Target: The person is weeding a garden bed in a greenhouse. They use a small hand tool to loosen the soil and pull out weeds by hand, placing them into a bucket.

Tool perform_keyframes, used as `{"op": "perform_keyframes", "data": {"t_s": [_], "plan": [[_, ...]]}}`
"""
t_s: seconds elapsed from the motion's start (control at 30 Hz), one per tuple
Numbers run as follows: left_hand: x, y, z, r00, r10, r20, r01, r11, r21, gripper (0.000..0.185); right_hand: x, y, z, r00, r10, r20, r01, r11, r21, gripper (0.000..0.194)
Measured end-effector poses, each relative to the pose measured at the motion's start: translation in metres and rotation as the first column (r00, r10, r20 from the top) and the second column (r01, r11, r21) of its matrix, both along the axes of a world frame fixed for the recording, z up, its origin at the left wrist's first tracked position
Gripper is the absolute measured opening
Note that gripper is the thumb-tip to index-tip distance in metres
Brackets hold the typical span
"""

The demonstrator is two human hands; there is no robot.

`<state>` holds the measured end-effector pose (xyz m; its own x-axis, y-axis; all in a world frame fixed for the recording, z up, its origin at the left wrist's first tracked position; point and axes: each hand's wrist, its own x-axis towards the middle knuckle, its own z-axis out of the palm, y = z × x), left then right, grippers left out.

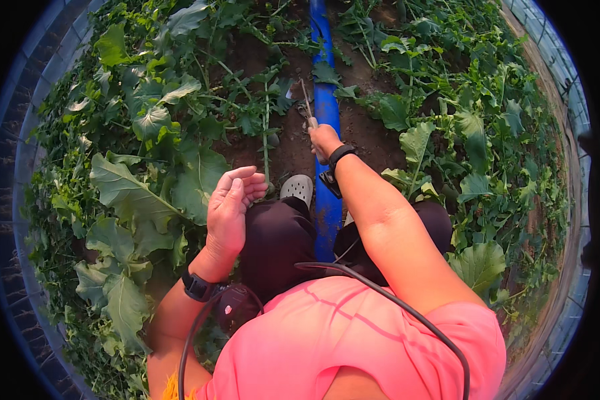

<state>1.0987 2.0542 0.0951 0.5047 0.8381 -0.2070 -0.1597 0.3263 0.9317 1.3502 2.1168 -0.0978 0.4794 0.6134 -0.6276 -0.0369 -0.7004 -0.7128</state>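
My right hand [325, 139] grips the pale handle of a narrow-bladed hand tool, a knife or sickle [306, 100]. Its thin, rusty-looking blade points away from me, over the soil just left of a blue hose [327, 107]. My left hand [235, 197] is raised above my left thigh, half cupped, with no object visible in it. Just beyond its fingertips stands a pale green plant stalk [266, 127], bare along much of its length. Large lobed leaves [130, 190] spread to the left of that hand.
Dense leafy plants [480, 125] grow on both sides of a strip of brown soil [292, 150]. The flat hose runs lengthwise between my legs. My light perforated clog [297, 189] rests beside it. A black cable [380, 290] loops across my lap. Sheeting [560, 45] borders the plants at right.
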Motion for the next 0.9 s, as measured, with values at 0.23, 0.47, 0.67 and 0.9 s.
{"op": "perform_keyframes", "data": {"t_s": [0.23, 0.47, 0.67, 0.9], "plan": [[-0.021, 0.009, 0.003, 0.944, 0.087, -0.318, 0.114, 0.820, 0.561, 0.047, 0.020, 0.056, -0.066, 0.992, 0.098, 0.075, -0.099, 0.995, 0.000, 0.032], [-0.032, 0.012, -0.002, 0.822, 0.262, -0.506, 0.170, 0.735, 0.656, 0.050, 0.071, 0.155, -0.115, 0.904, 0.136, 0.405, -0.160, 0.987, 0.026, 0.036], [-0.023, 0.022, 0.003, 0.765, 0.287, -0.576, 0.222, 0.722, 0.655, 0.051, 0.086, 0.183, -0.149, 0.925, 0.123, 0.360, -0.120, 0.992, -0.032, 0.043], [-0.018, 0.024, 0.005, 0.784, 0.264, -0.562, 0.238, 0.707, 0.666, 0.051, 0.045, 0.097, -0.144, 0.923, 0.160, 0.351, -0.117, 0.983, -0.141, 0.052]]}}
